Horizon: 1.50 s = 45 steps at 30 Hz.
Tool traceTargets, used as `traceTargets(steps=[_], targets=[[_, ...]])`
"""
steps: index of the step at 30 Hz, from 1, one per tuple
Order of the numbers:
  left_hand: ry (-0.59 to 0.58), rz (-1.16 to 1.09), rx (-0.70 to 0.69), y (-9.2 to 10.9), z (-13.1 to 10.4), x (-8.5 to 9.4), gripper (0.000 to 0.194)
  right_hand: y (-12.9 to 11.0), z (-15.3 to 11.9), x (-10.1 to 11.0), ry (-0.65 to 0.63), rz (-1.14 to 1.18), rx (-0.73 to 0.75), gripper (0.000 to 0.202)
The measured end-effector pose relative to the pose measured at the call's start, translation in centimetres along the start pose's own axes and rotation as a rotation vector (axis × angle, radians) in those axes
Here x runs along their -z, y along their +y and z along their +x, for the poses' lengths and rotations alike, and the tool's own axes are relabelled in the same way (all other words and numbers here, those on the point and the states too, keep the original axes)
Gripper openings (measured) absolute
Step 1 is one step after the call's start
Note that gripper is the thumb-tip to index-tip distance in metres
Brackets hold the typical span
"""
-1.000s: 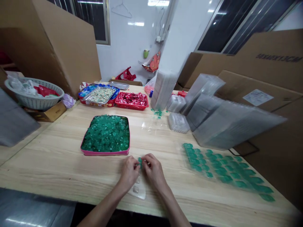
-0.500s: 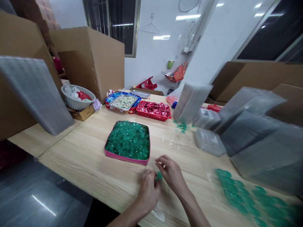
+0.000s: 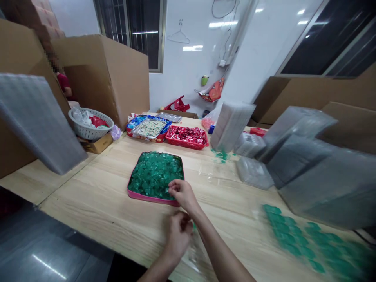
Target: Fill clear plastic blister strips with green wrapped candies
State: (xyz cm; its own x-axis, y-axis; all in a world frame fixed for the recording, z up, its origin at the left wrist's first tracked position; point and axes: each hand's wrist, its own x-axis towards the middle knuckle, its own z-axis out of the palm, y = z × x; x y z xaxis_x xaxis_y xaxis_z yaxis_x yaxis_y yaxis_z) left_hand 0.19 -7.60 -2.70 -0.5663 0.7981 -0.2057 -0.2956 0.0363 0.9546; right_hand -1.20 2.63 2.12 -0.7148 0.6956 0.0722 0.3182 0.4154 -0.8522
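Observation:
A pink-rimmed tin [image 3: 152, 198] heaped with small green translucent pieces [image 3: 157, 172] stands on the wooden table. Over the tin's right front corner is my right hand [image 3: 182, 194], its fingertips pinched together at the green pieces; what they hold is too small to name. Just in front of the tin, my left hand [image 3: 178, 235] is curled closed. A bit of green shows beside its fingers, and clear plastic [image 3: 197, 252] lies to its right. What the left fingers grip is hidden.
Red packets fill a red tray [image 3: 188, 146] behind the tin, beside a tray of pale packets [image 3: 149, 128]. Stacked clear plastic trays [image 3: 323, 184] stand at right, near rows of green pieces [image 3: 284, 231]. Another plastic stack [image 3: 44, 121] leans at left. A person's red sleeve [image 3: 64, 81] shows between boxes.
My right hand has moved left and away from me, from above the left hand to the tin's green pieces. My left hand has shifted slightly left. The camera view has shifted a little.

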Motion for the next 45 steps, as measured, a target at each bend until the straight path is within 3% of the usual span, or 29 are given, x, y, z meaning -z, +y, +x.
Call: traceTargets(steps=[3,5,10,16,19,21,27,32,37,41,45], targets=[[0.107,-0.18,-0.003,1.7,-0.4,1.1,0.026,1.1,-3.2,2.5,-0.048,0.43,-0.086,0.012],[0.077,-0.326,0.014,2.8,-0.5,1.6,0.033,2.0,-5.7,3.6,-0.055,0.69,-0.165,0.021],[-0.106,-0.224,0.029,3.7,-0.4,1.5,0.027,4.2,-10.0,4.4,0.032,0.797,-0.276,0.024],[-0.237,0.159,0.024,1.8,0.0,0.7,0.021,6.1,-12.0,4.3,0.045,0.604,-0.248,0.014],[-0.236,0.349,-0.02,0.6,0.5,0.5,0.011,6.4,-12.7,4.0,0.084,0.342,-0.204,0.005],[-0.232,0.437,-0.056,0.0,0.6,0.4,0.003,6.4,-13.1,3.8,0.114,0.152,-0.175,0.009],[-0.145,0.685,-0.193,0.0,-0.2,-0.2,0.014,6.0,-13.6,3.7,0.112,-0.17,-0.1,0.02],[-0.134,0.842,-0.288,-0.6,-0.6,-0.3,0.019,4.6,-10.9,4.7,0.168,-0.168,0.04,0.017],[-0.103,0.694,-0.244,-0.8,-0.8,-0.4,0.022,1.0,-3.5,2.8,0.141,-0.069,0.241,0.018],[-0.107,0.602,-0.152,0.0,-1.3,-0.1,0.016,-0.6,2.5,-0.2,0.158,-0.127,0.192,0.017],[-0.103,0.555,-0.145,1.1,-1.7,1.1,0.012,-0.4,4.9,-1.3,0.162,-0.134,0.137,0.01]])
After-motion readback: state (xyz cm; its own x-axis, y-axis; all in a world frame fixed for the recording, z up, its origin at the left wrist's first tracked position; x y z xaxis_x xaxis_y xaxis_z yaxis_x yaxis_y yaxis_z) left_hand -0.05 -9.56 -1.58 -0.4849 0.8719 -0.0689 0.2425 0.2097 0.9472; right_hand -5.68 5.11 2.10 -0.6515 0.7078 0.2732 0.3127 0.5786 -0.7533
